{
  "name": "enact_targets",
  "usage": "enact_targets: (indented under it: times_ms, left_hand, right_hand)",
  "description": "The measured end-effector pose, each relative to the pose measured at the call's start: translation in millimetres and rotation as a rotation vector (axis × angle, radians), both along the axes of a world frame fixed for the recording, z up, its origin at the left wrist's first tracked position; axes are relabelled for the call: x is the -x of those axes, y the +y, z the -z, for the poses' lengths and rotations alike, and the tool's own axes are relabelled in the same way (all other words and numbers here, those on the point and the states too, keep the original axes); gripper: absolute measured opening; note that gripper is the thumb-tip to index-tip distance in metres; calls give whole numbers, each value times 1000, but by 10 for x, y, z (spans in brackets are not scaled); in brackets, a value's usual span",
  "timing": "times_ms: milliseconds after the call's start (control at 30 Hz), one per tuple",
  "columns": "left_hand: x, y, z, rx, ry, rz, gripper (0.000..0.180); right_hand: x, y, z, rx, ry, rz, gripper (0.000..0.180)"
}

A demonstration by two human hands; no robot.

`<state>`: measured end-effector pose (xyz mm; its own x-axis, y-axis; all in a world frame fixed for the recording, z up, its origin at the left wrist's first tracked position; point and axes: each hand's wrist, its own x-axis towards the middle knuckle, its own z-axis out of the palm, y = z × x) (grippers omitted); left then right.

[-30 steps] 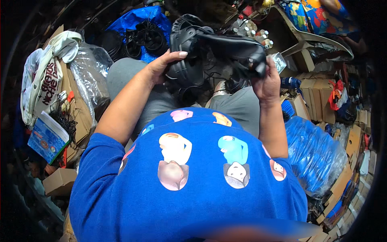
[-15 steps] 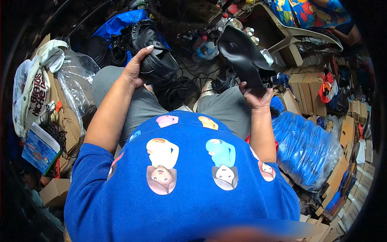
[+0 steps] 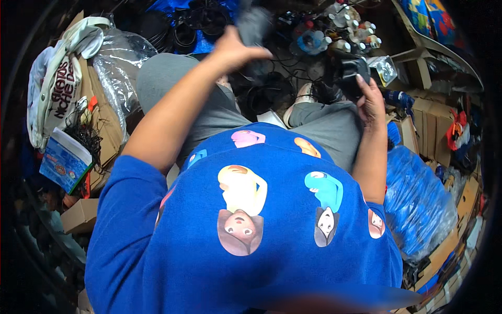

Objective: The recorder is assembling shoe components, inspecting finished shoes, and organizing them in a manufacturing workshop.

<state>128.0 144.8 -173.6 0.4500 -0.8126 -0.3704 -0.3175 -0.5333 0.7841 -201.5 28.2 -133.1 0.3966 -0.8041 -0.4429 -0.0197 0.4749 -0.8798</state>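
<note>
Left hand [image 3: 232, 51] was raised at top centre of the frame, fingers clenched around a dark grey, soft-looking blurred object [image 3: 254, 25], likely lifted clear of the clutter so it could be handled away from the pile below; motion blur made it impossible to say what kind of thing it was. Right hand [image 3: 370, 97], at upper right, was closed on a small black boxy object [image 3: 349, 70], thumb side toward the body, held just above the right knee, seemingly kept apart from the other item so each stayed free. Fingertips of both hands were mostly hidden behind what they held. Between the knees, a tangle of black cables and rounded black items [image 3: 266, 94] lay on the floor, outlines too dark to separate. A white shoe toe [image 3: 303, 94] showed just left of the right knee. At upper left sat a clear crumpled plastic bag [image 3: 117, 68] and a white cloth tote bag [image 3: 60, 86], with a blue printed box [image 3: 65, 162] below them at left. At lower right a bulging blue plastic sack [image 3: 418, 199] leaned by brown cardboard boxes [image 3: 423, 131]. The blue printed shirt [image 3: 251, 225] filled the lower frame and hid the lap and seat. Small bottles at top right were too tiny to identify.
</note>
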Motion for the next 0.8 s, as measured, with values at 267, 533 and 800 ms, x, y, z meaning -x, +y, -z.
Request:
enact_targets:
  times_ms: [267, 533, 800]
  left_hand:
    - [901, -157, 786, -348, -171, 562, 99]
    - [-420, -466, 1552, -847, -338, 455, 44]
    - [-668, -130, 1956, -1081, -555, 241, 74]
  right_hand:
    - [-88, -221, 157, 91, 13, 0, 27]
    - [-284, -287, 177, 94, 48, -87, 30]
    - [-311, -421, 173, -122, -59, -41, 36]
